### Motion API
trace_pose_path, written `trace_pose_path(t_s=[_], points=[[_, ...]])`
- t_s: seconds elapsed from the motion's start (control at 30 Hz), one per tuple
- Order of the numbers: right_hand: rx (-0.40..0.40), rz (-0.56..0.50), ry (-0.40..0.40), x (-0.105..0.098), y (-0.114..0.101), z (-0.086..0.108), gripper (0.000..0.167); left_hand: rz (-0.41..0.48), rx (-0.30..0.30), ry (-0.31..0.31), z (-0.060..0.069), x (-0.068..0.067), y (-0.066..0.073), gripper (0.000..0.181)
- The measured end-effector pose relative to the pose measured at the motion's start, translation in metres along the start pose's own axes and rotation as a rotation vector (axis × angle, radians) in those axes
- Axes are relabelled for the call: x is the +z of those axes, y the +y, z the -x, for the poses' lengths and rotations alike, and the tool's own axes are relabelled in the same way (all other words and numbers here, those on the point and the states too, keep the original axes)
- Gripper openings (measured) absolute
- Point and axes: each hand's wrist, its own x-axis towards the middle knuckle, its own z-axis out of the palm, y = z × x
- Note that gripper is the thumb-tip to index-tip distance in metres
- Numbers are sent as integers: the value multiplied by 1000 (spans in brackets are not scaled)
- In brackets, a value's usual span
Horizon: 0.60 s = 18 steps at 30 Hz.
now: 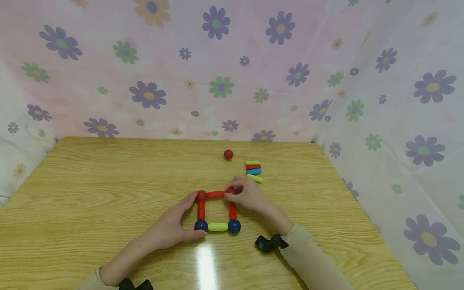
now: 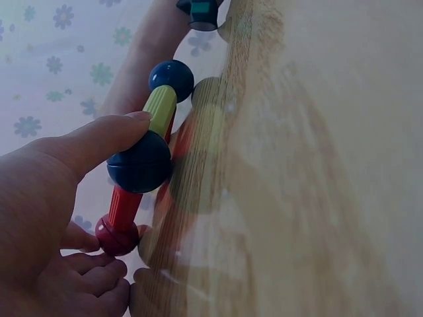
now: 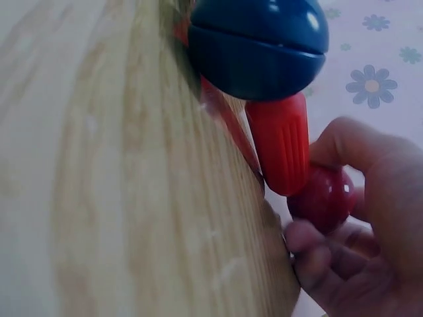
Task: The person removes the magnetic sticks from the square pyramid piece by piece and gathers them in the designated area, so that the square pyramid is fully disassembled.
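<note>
Square frame (image 1: 201, 210) of toy sticks and balls rests on the wood-grain bench (image 1: 90, 181) between a person's two hands. The right hand's (image 1: 250, 195) grip is closed to a pinch around the far right red ball (image 3: 325, 198), while the left hand (image 1: 168, 225), its grip spread wide, holds the left side between a thumb at the near left blue ball (image 1: 200, 224) and fingertips at the far left red ball (image 1: 201, 195). The step in hand looks like seating that pinched corner; fingers mask whether the far red stick (image 1: 216, 194) meets it squarely. The next move seems to call for pressing the joint home, then letting go gently so the sides stay aligned. Beyond lie a loose red ball (image 1: 228, 154), near the bench's far edge, and four loose sticks (image 1: 254, 171), two yellow-green, one red, one blue, just past the right hand. No brand, label or writing can be read on the parts; the cloth (image 1: 221, 86) behind shows only printed flowers.
</note>
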Motion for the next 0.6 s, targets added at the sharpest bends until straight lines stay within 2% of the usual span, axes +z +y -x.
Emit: trace_pose_path(t_s=[0.17, 0.37, 0.6], points=[[0, -5, 42, 0, 1, 0, 7, 0, 0, 1, 0, 0, 0, 115], [43, -122, 45, -3, 3, 1, 17, 0, -4, -1, 0, 0, 1, 114], [77, -140, 43, -6, 0, -2, 27, -4, -10, -2, 0, 0, 0, 114]])
